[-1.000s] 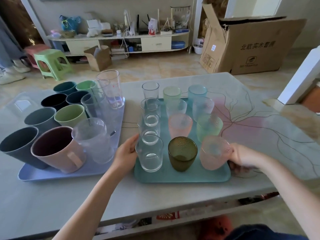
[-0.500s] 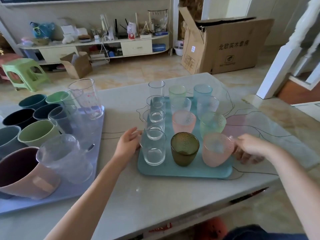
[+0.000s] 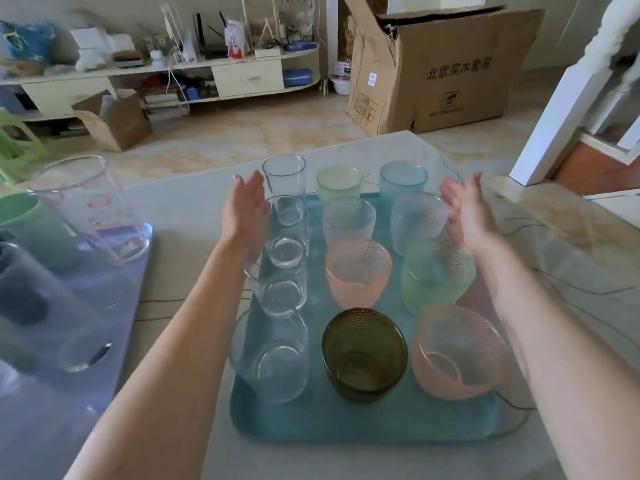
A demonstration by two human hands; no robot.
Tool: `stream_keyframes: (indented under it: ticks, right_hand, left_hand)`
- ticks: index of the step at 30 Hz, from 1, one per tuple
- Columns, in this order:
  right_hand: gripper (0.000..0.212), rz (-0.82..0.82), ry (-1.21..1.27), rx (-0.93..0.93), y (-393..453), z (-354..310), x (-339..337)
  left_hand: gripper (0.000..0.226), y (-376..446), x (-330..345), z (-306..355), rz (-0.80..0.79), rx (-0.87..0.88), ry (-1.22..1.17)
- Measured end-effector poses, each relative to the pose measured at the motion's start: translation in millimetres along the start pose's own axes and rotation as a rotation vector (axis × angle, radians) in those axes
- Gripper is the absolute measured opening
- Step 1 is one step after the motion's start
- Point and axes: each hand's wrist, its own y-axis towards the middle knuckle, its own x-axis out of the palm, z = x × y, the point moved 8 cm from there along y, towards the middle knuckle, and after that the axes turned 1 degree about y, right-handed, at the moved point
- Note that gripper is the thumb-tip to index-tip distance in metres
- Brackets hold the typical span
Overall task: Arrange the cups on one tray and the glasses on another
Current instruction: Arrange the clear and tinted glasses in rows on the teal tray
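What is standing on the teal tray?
The teal tray carries glasses in three rows: clear ones on the left, a dark green glass, pink, pale green and blue ones. The tray's far edge is covered by glasses, so whether the farthest stand on it cannot be seen.

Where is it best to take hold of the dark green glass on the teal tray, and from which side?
Probably from above, at the rim. The dark green glass stands upright with its mouth open, in the front row of the teal tray, with a clear glass and a pink glass close on each side, leaving little room for fingers around its wall.
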Motion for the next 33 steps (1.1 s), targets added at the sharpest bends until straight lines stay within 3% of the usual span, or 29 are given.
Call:
stream_keyframes:
  ticks: [9,12,14,21,33]
  right_hand:
    - [0.071,-0.191,0.282,0.039,37,8,22]
    - [0.07,-0.302,0.281,0.024,30,2,42]
    - [0.07,-0.349,0.268,0.031,27,0,51]
    - [0.07,-0.367,0.263,0.054,24,0,56]
    - [0.064,-0.346,0.226,0.067,22,3,61]
  left_hand:
    - [0.054,23,-4,-11,-0.041,-0.001,0.049]
    - [0.045,26,2,-12,-0.109,0.007,0.053]
    - [0.052,27,6,-11,-0.158,0.019,-0.001]
    - [0.042,27,20,-17,-0.233,0.016,-0.019]
    - [0.034,37,18,-25,-0.159,0.036,0.022]
